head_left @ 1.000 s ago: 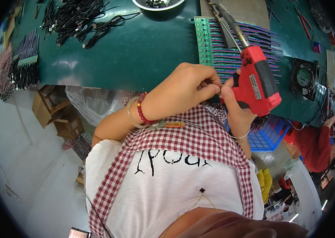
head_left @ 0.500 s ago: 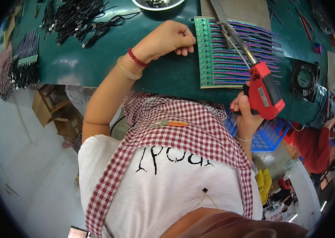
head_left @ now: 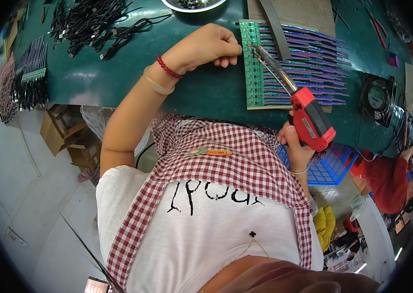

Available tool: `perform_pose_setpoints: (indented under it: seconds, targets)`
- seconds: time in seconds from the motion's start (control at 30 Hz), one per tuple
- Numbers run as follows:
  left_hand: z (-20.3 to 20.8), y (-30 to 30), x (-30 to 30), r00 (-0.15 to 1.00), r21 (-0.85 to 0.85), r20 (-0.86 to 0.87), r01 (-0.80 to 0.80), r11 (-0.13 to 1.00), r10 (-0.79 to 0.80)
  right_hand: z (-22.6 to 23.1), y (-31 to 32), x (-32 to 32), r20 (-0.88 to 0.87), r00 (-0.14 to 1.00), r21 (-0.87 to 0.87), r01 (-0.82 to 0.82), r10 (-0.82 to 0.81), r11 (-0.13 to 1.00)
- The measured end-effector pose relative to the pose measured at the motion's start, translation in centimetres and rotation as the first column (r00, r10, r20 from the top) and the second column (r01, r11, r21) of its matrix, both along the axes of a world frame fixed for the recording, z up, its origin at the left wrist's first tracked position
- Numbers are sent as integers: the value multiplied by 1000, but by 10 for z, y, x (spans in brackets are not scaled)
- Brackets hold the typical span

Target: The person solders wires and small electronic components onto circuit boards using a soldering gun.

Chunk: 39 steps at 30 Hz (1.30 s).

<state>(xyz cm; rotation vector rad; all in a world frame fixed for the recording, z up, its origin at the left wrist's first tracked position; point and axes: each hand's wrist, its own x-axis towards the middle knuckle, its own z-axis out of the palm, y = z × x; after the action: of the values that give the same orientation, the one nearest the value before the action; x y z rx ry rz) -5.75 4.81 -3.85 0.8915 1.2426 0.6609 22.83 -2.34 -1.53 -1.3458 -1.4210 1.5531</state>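
My right hand [head_left: 297, 149] grips a red and black soldering gun [head_left: 311, 119], its metal barrel slanting up and left. The gun's tip reaches the left part of a green circuit board panel [head_left: 254, 83], near the top. Rows of thin multicoloured wires [head_left: 314, 73] run right from this panel. Beside the panel's upper left edge is my left hand [head_left: 216, 46], fingers curled, thumb and forefinger pressed together; whatever they hold, if anything, is hidden. A grey flat bar [head_left: 276, 31] lies across the wires.
Black cables [head_left: 89, 24] lie heaped at the far left, near a white bowl [head_left: 194, 7] of small parts. Wired boards [head_left: 33, 73] hang over the left table edge. A black fan [head_left: 377, 97] stands at right. Below the table are a blue crate [head_left: 331, 168] and another person [head_left: 387, 180] in red.
The soldering gun has moved left and slightly down with my right hand; its tip has gone from near the grey bar to the green panel. My left hand has hardly moved.
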Motion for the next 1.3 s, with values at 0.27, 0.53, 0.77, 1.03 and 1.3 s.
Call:
perform_pose_setpoints:
  seconds: [0.27,0.53,0.77,1.03,1.3]
  targets:
    - [-1,2,-1,1000,13,-9,28,1000,-28,-8,-3,3,49,998,111,-41,36,993]
    - [-1,3,0,1000,10,-17,26,1000,-25,-6,-3,3,96,994,109,-55,45,993]
    - [-1,2,-1,1000,13,-12,23,1000,-23,-10,-6,5,95,995,163,-59,43,985]
    - [0,2,-1,1000,1,-9,10,1000,-10,-15,-6,8,149,989,168,-51,26,984]
    - [-1,2,-1,1000,13,-3,7,1000,-7,-10,-10,4,164,987,169,-27,-1,985]
